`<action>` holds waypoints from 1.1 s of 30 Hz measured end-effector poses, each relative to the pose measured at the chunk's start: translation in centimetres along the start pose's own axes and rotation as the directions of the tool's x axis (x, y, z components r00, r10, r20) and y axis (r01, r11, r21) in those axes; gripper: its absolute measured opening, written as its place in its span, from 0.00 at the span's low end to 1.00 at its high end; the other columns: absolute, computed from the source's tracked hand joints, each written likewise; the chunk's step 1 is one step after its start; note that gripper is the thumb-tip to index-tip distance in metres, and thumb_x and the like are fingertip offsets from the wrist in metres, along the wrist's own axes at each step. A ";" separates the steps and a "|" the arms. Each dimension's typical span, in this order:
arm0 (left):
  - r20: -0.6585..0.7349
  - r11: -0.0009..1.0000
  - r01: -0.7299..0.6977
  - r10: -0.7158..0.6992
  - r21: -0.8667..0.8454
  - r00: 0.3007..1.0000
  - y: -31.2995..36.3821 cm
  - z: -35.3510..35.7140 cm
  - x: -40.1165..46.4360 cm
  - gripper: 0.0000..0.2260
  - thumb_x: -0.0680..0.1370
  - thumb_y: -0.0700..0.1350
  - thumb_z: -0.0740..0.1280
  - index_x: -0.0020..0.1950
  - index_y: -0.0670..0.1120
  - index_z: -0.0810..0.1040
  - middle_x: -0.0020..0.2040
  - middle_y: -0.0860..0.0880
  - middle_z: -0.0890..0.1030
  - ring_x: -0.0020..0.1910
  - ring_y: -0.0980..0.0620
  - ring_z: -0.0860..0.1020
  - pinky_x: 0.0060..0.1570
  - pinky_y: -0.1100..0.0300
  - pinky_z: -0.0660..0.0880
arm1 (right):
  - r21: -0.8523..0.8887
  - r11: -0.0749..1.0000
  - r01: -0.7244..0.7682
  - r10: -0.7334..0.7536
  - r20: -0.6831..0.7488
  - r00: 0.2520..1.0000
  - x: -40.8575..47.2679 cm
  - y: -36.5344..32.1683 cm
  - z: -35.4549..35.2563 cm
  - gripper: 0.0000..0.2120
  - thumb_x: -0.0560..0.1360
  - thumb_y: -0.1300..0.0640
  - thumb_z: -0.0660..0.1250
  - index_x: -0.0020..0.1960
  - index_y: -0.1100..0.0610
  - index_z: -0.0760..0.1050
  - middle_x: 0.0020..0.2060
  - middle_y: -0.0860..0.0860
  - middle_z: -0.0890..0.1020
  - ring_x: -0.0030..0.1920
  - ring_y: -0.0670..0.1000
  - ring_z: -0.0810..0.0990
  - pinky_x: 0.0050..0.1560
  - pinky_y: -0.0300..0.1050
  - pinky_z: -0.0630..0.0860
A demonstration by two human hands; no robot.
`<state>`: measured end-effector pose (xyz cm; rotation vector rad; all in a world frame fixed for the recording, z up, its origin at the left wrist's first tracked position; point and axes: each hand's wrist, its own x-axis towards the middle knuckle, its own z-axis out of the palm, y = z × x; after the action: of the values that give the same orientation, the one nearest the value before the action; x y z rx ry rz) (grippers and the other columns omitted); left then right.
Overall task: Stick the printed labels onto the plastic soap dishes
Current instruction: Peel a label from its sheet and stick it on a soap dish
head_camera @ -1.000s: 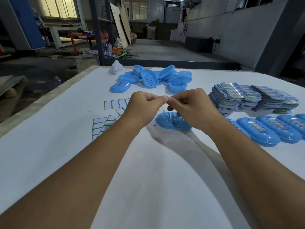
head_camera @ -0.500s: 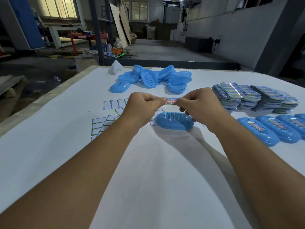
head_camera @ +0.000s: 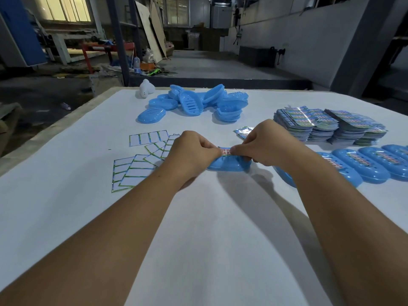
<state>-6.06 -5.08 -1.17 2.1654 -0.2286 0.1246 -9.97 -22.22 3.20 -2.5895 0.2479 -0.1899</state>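
Observation:
A blue plastic soap dish (head_camera: 228, 165) lies upside down on the white table, between my hands. A printed label (head_camera: 225, 150) with red characters is stretched just above its top. My left hand (head_camera: 192, 154) pinches the label's left end. My right hand (head_camera: 265, 143) pinches its right end, with fingers curled over the dish's right side. Most of the label is hidden by my fingers.
A heap of unlabelled blue dishes (head_camera: 194, 104) lies at the back. Stacks of printed labels (head_camera: 326, 127) sit at the right, with a row of labelled dishes (head_camera: 364, 166) in front. Empty backing sheets (head_camera: 141, 160) lie at the left. A white object (head_camera: 146, 89) stands near the far edge.
Both hands have come down with the label, from above the dish to just over its top. The hands are closer together than half a second ago.

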 end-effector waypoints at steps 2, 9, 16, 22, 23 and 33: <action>0.008 1.000 0.005 -0.005 0.015 1.000 0.0 -0.1 0.1 0.07 0.70 0.51 0.75 0.35 0.50 0.85 0.38 0.56 0.84 0.40 0.60 0.80 0.33 0.65 0.71 | -0.018 1.000 0.006 -0.006 -0.015 1.000 0.0 0.0 0.1 0.16 0.68 0.45 0.77 0.31 0.57 0.84 0.22 0.49 0.75 0.25 0.49 0.70 0.34 0.44 0.72; 0.002 0.998 0.016 -0.016 0.055 1.000 0.3 -0.2 0.1 0.08 0.69 0.53 0.74 0.36 0.50 0.84 0.36 0.55 0.83 0.35 0.60 0.78 0.28 0.66 0.65 | -0.101 0.995 0.028 -0.035 -0.071 0.997 0.3 -0.1 0.7 0.15 0.66 0.44 0.78 0.34 0.56 0.84 0.23 0.49 0.77 0.26 0.50 0.72 0.30 0.40 0.70; -0.044 0.981 -0.051 0.060 0.188 0.997 0.6 0.1 0.1 0.10 0.69 0.55 0.74 0.36 0.50 0.81 0.35 0.57 0.80 0.38 0.61 0.77 0.31 0.64 0.66 | -0.214 0.977 0.022 -0.048 -0.115 0.992 0.5 -0.3 1.1 0.14 0.66 0.42 0.77 0.34 0.53 0.81 0.27 0.49 0.78 0.31 0.51 0.77 0.30 0.39 0.67; -0.097 0.896 -0.168 0.226 0.412 0.969 1.0 0.8 0.1 0.10 0.72 0.56 0.70 0.38 0.51 0.75 0.35 0.56 0.74 0.40 0.50 0.75 0.34 0.59 0.64 | -0.404 0.915 0.008 -0.096 -0.197 0.976 0.9 -1.0 1.5 0.18 0.67 0.38 0.73 0.44 0.52 0.78 0.35 0.49 0.76 0.34 0.51 0.74 0.31 0.41 0.66; -0.085 0.889 -0.179 0.235 0.421 0.968 1.0 0.8 0.1 0.10 0.73 0.56 0.69 0.39 0.51 0.74 0.36 0.55 0.74 0.42 0.48 0.74 0.36 0.58 0.65 | -0.418 0.908 0.000 -0.094 -0.203 0.975 1.0 -0.9 1.5 0.19 0.67 0.37 0.73 0.43 0.52 0.77 0.35 0.49 0.75 0.33 0.50 0.72 0.30 0.40 0.64; -0.031 0.961 -0.111 0.122 0.252 0.992 0.0 0.4 0.2 0.14 0.74 0.59 0.71 0.48 0.53 0.71 0.39 0.53 0.76 0.38 0.55 0.75 0.32 0.58 0.65 | -0.315 0.947 -0.058 0.039 -0.067 0.997 2.0 1.5 1.3 0.37 0.59 0.19 0.66 0.33 0.55 0.66 0.27 0.51 0.72 0.29 0.51 0.71 0.29 0.44 0.62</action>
<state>-5.81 -5.45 -1.41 2.3966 -0.3290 0.2839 -8.01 -23.28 1.54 -2.8950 0.3927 -0.2261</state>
